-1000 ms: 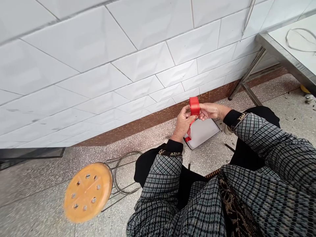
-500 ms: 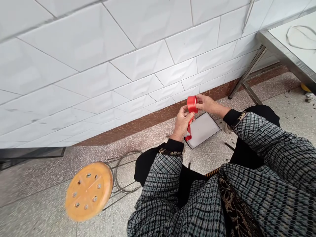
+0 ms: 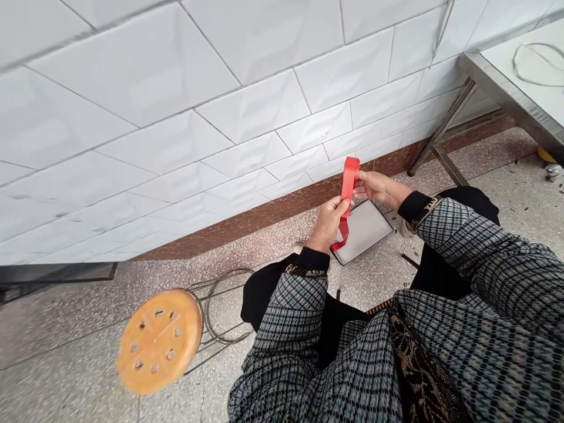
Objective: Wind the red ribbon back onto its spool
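A red ribbon [image 3: 349, 179] stands up in a tall narrow loop between both hands, its loose tail hanging down to about the white board's left edge. My left hand [image 3: 328, 223] pinches the ribbon at the lower end of the loop. My right hand [image 3: 374, 187] grips the loop's side from the right, fingers closed on it. Below the hands a flat white board [image 3: 365, 230] lies on the speckled floor.
A round orange stool [image 3: 159, 339] with a wire frame lies tipped on the floor at lower left. A white tiled wall [image 3: 198, 117] with a brown skirting runs behind. A metal table [image 3: 515, 82] with angled legs stands at upper right. Debris litters the floor near it.
The ribbon loop has been drawn taller and narrower. My right hand moved slightly right and down along it; my left hand shifted a little lower.
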The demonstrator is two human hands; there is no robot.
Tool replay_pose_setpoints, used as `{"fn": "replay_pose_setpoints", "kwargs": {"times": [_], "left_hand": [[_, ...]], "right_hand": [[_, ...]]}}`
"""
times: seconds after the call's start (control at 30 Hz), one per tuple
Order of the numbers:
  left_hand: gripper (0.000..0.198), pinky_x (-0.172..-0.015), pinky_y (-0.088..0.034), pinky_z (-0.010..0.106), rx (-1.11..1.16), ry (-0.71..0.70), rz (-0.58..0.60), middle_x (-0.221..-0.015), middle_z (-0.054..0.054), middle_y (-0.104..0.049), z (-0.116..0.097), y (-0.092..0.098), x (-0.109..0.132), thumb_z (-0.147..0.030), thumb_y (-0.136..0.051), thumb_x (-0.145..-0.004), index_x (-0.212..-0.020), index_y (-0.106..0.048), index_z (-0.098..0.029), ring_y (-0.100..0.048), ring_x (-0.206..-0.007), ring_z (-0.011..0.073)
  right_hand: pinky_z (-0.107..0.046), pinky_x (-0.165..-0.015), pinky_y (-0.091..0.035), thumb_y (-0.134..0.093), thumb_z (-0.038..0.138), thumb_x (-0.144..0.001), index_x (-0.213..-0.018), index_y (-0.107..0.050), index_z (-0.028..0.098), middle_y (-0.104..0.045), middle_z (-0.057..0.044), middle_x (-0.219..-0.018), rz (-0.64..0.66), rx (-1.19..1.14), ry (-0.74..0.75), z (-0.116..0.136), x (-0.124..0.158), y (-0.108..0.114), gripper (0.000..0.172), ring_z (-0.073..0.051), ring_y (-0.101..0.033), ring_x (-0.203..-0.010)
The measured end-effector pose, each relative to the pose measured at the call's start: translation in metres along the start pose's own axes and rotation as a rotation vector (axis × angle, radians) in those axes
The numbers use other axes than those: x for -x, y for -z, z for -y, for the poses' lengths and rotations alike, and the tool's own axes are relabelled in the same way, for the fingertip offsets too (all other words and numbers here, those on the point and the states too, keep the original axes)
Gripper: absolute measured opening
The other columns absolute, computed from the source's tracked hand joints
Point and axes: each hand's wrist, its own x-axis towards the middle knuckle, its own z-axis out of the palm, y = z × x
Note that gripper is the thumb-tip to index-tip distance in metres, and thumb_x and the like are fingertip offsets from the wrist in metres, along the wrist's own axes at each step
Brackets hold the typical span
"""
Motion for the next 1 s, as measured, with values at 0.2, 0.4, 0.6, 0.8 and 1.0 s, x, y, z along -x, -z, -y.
{"fn": "replay_pose_setpoints", "kwargs": {"times": [0.2,0.4,0.6,0.8,1.0], "left_hand": [[0.041,-0.064,-0.043,0.027,-0.141,0.031,-0.041,-0.069,0.0,-0.065,-0.004,0.001,-0.002,-0.053,-0.086,-0.07,-0.078,-0.073,-0.016,-0.052,-0.063,0.0107],[0.02,-0.058,-0.033,0.026,-0.374,-0.119,-0.238,-0.058,-0.009,-0.046,0.001,0.003,-0.004,-0.022,-0.081,-0.078,-0.085,-0.063,-0.02,-0.04,-0.054,0.0088],[0.041,-0.06,-0.034,0.027,-0.448,-0.296,-0.183,-0.056,-0.011,-0.04,0.003,0.003,-0.002,-0.009,-0.074,-0.084,-0.122,-0.069,-0.024,-0.04,-0.054,0.0101],[0.045,-0.058,-0.038,0.026,-0.242,-0.143,-0.037,-0.059,-0.008,-0.054,0.002,0.013,-0.006,-0.023,-0.08,-0.08,-0.124,-0.068,-0.02,-0.045,-0.053,0.0093],[0.061,-0.066,-0.049,0.026,-0.042,-0.039,0.036,-0.081,0.0,-0.075,-0.005,0.02,-0.006,-0.033,-0.087,-0.07,-0.125,-0.067,-0.017,-0.065,-0.067,0.014]], "right_hand": [[-0.021,-0.06,-0.059,-0.069,0.031,-0.103,-0.093,-0.069,0.017,-0.075,-0.005,-0.074,0.246,-0.037,-0.138,-0.008,-0.002,0.003,0.017,-0.013,-0.065,-0.062],[-0.019,-0.049,-0.048,-0.073,0.03,-0.099,-0.086,-0.067,0.018,-0.064,0.002,-0.061,0.303,0.011,-0.192,-0.006,-0.003,0.007,0.018,-0.009,-0.05,-0.051],[-0.018,-0.047,-0.045,-0.075,0.032,-0.098,-0.084,-0.066,0.019,-0.061,0.002,-0.06,0.298,0.022,-0.187,-0.008,-0.003,0.009,0.021,-0.009,-0.048,-0.049],[-0.02,-0.051,-0.049,-0.076,0.037,-0.096,-0.092,-0.069,0.018,-0.07,-0.003,-0.072,0.326,0.204,-0.142,-0.005,0.001,0.007,0.02,-0.011,-0.057,-0.056],[-0.027,-0.071,-0.058,-0.08,0.021,-0.086,-0.108,-0.07,0.018,-0.076,-0.006,-0.104,0.168,0.575,0.31,0.0,0.002,0.007,0.024,-0.019,-0.07,-0.086]]}}
